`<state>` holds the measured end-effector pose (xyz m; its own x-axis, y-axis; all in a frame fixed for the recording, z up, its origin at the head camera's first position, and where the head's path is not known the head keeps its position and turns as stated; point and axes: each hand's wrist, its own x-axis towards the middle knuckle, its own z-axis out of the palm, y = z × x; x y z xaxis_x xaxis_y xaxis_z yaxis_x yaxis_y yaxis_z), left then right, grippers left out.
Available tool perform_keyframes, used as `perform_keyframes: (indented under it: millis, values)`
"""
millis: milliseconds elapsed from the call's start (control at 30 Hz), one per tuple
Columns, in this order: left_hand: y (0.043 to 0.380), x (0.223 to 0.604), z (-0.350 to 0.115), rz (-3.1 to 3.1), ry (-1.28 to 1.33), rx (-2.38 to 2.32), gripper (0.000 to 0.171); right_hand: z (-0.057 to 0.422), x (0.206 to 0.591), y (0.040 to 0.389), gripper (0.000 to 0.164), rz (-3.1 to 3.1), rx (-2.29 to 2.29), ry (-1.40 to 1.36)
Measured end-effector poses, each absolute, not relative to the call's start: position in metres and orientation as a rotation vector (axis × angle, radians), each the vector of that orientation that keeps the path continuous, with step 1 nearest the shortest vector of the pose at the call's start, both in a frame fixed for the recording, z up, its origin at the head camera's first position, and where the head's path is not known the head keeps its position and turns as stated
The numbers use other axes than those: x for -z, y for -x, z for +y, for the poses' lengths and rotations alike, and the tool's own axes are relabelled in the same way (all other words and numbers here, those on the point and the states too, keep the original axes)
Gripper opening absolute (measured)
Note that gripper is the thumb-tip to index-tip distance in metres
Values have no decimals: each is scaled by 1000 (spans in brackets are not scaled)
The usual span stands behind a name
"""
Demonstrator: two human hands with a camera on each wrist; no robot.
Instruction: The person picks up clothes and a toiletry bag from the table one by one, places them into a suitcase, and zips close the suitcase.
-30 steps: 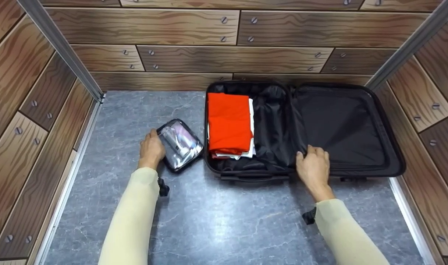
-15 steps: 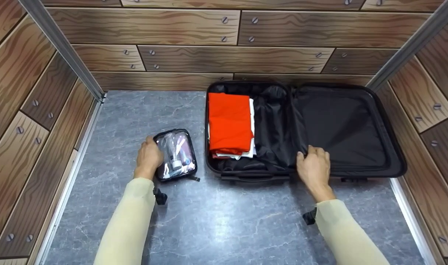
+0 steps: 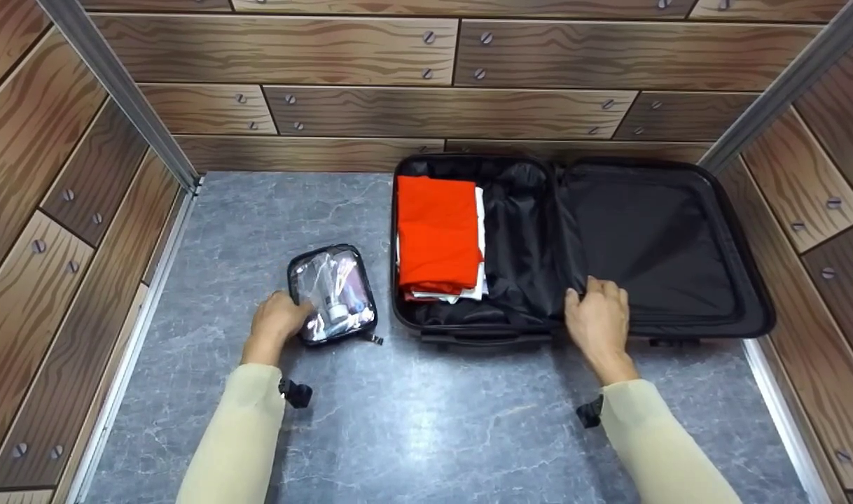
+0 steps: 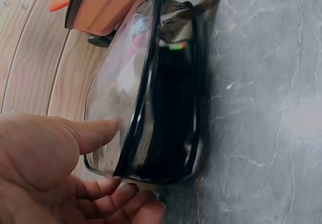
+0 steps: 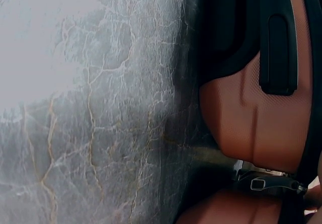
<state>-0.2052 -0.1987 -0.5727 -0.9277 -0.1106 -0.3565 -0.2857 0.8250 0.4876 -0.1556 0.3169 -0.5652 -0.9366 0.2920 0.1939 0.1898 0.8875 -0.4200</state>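
Note:
On the grey floor lies a clear toiletry bag (image 3: 334,287) with black trim, small tubes or bottles showing through it. My left hand (image 3: 279,318) is at its left side. In the left wrist view the thumb lies over the clear face of the toiletry bag (image 4: 123,88), and the fingers curl by its lower end. An open black-lined suitcase (image 3: 650,241) stands to the right, with folded red clothing (image 3: 437,231) and white clothing (image 3: 480,217) in its left half. My right hand (image 3: 598,318) grips the suitcase's front edge near the hinge.
The right wrist view shows the suitcase's brown outer shell (image 5: 251,113), its black handle (image 5: 279,53) and a buckled strap (image 5: 266,183). Wood-patterned walls (image 3: 363,112) close in the back and both sides. Marbled grey floor (image 3: 412,420) extends in front.
The toiletry bag has turned and shifted slightly left, away from the suitcase, then stayed nearly still. My left hand has slid down along its side toward me. My right hand has stayed put.

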Motion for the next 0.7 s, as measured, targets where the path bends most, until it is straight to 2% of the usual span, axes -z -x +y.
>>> perform_keyframes:
  millis: [233,467,700]
  values:
    - [204,571,-197,2691,320,-922,65,318,567,156,55,-2799,-596,372]
    - [204,565,-192,2627,366,-1012,74,317,566,156,56,-2817,-605,381]
    - [205,557,-188,2622,314,-1172,53,317,567,157,56,-2821,-604,389]
